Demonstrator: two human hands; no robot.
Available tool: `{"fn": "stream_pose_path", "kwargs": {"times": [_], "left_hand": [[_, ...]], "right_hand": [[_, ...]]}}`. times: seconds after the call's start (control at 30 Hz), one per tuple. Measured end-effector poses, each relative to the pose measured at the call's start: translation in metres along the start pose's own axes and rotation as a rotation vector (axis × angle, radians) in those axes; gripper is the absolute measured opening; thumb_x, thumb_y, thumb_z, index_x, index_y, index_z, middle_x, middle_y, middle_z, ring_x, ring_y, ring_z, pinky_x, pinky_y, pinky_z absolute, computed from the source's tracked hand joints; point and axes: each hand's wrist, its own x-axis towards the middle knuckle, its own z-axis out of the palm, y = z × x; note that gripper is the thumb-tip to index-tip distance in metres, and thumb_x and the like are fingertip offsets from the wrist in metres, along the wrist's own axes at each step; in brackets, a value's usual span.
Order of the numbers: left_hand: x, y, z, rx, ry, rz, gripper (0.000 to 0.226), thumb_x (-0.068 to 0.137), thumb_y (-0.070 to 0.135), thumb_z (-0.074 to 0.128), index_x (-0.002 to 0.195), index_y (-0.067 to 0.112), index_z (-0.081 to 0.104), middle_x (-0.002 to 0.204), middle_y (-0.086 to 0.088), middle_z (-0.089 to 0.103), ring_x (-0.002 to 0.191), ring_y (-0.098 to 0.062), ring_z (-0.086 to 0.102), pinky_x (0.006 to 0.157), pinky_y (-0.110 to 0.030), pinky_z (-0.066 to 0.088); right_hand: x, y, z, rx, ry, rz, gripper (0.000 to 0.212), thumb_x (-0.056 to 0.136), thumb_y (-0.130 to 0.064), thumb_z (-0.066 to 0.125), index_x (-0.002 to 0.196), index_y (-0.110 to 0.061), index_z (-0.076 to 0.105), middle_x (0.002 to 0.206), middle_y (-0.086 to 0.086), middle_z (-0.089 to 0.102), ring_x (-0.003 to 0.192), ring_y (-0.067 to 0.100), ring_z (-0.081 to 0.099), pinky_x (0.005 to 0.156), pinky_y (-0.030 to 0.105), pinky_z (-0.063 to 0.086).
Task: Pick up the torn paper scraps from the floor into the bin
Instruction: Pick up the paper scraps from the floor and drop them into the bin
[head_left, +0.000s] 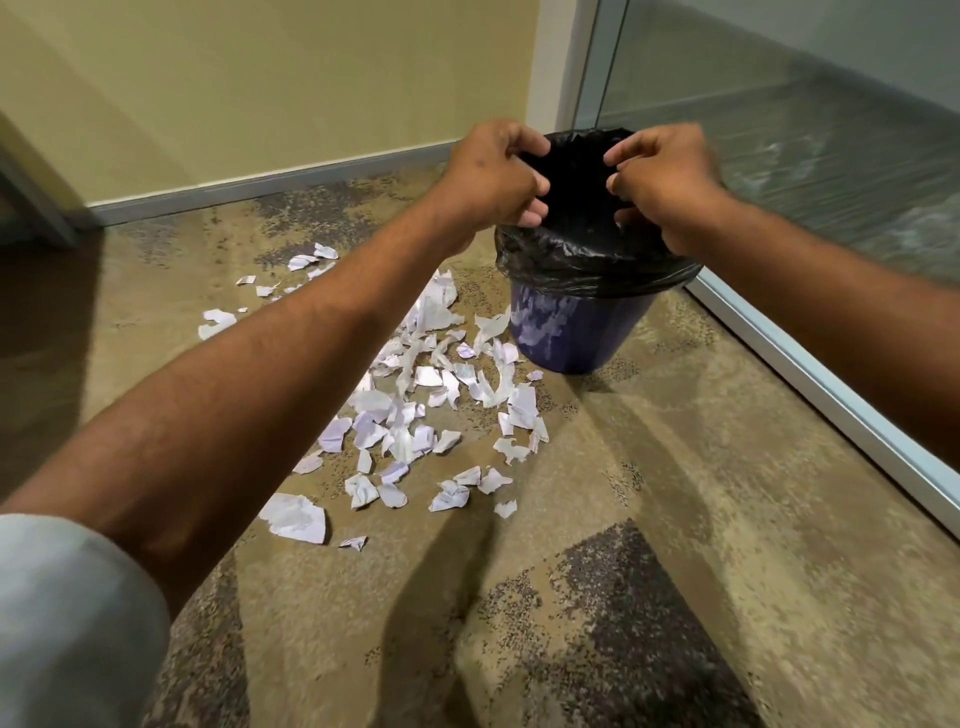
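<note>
From the head view, the floor is a mottled tan and grey-purple carpet (675, 467), with long shadows across it toward six o'clock. A pale yellow wall (260, 78) with a grey skirting (270, 182) closes the room from ten to twelve o'clock. A frosted glass partition (831, 130) in a pale metal frame (831, 384) runs down the three o'clock side.

The blue bin (576, 332), lined with a black bag (587, 260), stands at one o'clock, just beside the glass. The torn paper scraps (415, 405) lie strewn on the carpet from the bin's foot out toward its seven and nine o'clock.

Both bare arms reach out over the bin's mouth. The left hand (493, 174) and right hand (667, 179) have their fingers curled at the bag's rim. I can't make out whether they pinch it or hold anything. A grey sleeve (62, 623) shows at eight o'clock.

Some scraps carry faint markings, too small to read.
</note>
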Motion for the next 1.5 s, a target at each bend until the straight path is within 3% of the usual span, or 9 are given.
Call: {"fn": "stream_pose_path", "kwargs": {"times": [0.23, 0.37, 0.57, 0.7, 0.77, 0.97, 1.13, 1.3, 1.5], "left_hand": [[-0.055, -0.025, -0.029, 0.092, -0.124, -0.015, 0.018, 0.099, -0.007, 0.063, 0.114, 0.001, 0.069, 0.102, -0.026, 0.075, 0.08, -0.028, 0.075, 0.077, -0.043, 0.067], [-0.086, -0.061, -0.044, 0.257, -0.193, -0.069, 0.012, 0.098, -0.003, 0.067, 0.108, 0.0, 0.072, 0.098, -0.022, 0.076, 0.081, -0.028, 0.078, 0.071, -0.039, 0.067], [-0.136, -0.142, -0.079, 0.62, -0.285, -0.221, 0.017, 0.095, 0.007, 0.069, 0.104, 0.018, 0.078, 0.096, -0.004, 0.077, 0.088, -0.025, 0.077, 0.074, -0.042, 0.067], [-0.173, -0.188, -0.098, 0.837, -0.372, -0.247, 0.021, 0.089, 0.009, 0.078, 0.107, 0.02, 0.076, 0.088, 0.009, 0.066, 0.08, -0.012, 0.062, 0.064, -0.027, 0.048], [-0.19, -0.212, -0.109, 0.935, -0.399, -0.281, 0.028, 0.084, 0.012, 0.082, 0.109, 0.022, 0.075, 0.096, 0.003, 0.069, 0.085, -0.012, 0.062, 0.069, -0.03, 0.052], [-0.231, -0.253, -0.139, 1.178, -0.484, -0.304, 0.047, 0.081, 0.017, 0.079, 0.125, 0.029, 0.067, 0.122, 0.002, 0.063, 0.114, -0.021, 0.061, 0.073, -0.032, 0.05], [-0.249, -0.27, -0.144, 1.24, -0.456, -0.271, 0.048, 0.09, 0.011, 0.07, 0.134, 0.028, 0.064, 0.129, -0.001, 0.064, 0.115, -0.023, 0.062, 0.078, -0.036, 0.056], [-0.258, -0.281, -0.139, 1.136, -0.35, -0.28, 0.025, 0.091, 0.008, 0.069, 0.112, 0.021, 0.071, 0.115, -0.001, 0.065, 0.101, -0.019, 0.06, 0.075, -0.033, 0.051], [-0.269, -0.286, -0.112, 0.846, -0.205, -0.359, 0.022, 0.093, 0.01, 0.073, 0.112, 0.022, 0.072, 0.114, 0.001, 0.066, 0.107, -0.02, 0.063, 0.084, -0.032, 0.054]], "right_hand": [[-0.065, -0.015, 0.026, -0.001, -0.034, -0.377, 0.009, 0.088, -0.017, 0.078, 0.094, -0.023, 0.081, 0.08, -0.007, 0.076, 0.065, 0.003, 0.066, 0.06, 0.026, 0.061], [-0.116, 0.009, 0.064, -0.077, -0.283, -0.432, 0.009, 0.089, -0.012, 0.08, 0.095, -0.019, 0.081, 0.078, -0.008, 0.074, 0.063, -0.003, 0.059, 0.059, 0.016, 0.052], [-0.169, 0.083, 0.108, -0.341, -0.734, -0.465, 0.02, 0.084, -0.009, 0.083, 0.087, -0.024, 0.071, 0.079, -0.008, 0.07, 0.067, 0.004, 0.06, 0.065, 0.028, 0.047], [-0.19, 0.121, 0.12, -0.658, -1.02, -0.544, 0.047, 0.082, -0.023, 0.09, 0.123, -0.023, 0.067, 0.12, -0.004, 0.064, 0.096, 0.011, 0.059, 0.081, 0.036, 0.054], [-0.198, 0.138, 0.124, -0.818, -1.085, -0.653, 0.07, 0.084, -0.022, 0.087, 0.146, -0.023, 0.054, 0.14, -0.002, 0.053, 0.119, 0.016, 0.056, 0.089, 0.037, 0.055], [-0.209, 0.169, 0.141, -0.906, -1.121, -0.668, 0.092, 0.082, -0.013, 0.083, 0.157, -0.022, 0.03, 0.139, 0.007, 0.042, 0.106, 0.027, 0.059, 0.072, 0.039, 0.054], [-0.212, 0.17, 0.156, -0.746, -1.091, -0.496, 0.083, 0.082, 0.0, 0.078, 0.154, -0.02, 0.04, 0.135, 0.009, 0.045, 0.112, 0.03, 0.059, 0.087, 0.045, 0.057], [-0.218, 0.169, 0.171, -0.614, -1.034, -0.359, 0.075, 0.08, 0.002, 0.082, 0.146, -0.018, 0.054, 0.135, 0.007, 0.047, 0.117, 0.024, 0.057, 0.092, 0.032, 0.053], [-0.227, 0.156, 0.191, -0.54, -0.957, -0.33, 0.056, 0.07, -0.02, 0.099, 0.115, -0.011, 0.066, 0.12, 0.006, 0.055, 0.106, 0.023, 0.056, 0.089, 0.041, 0.054]]}}
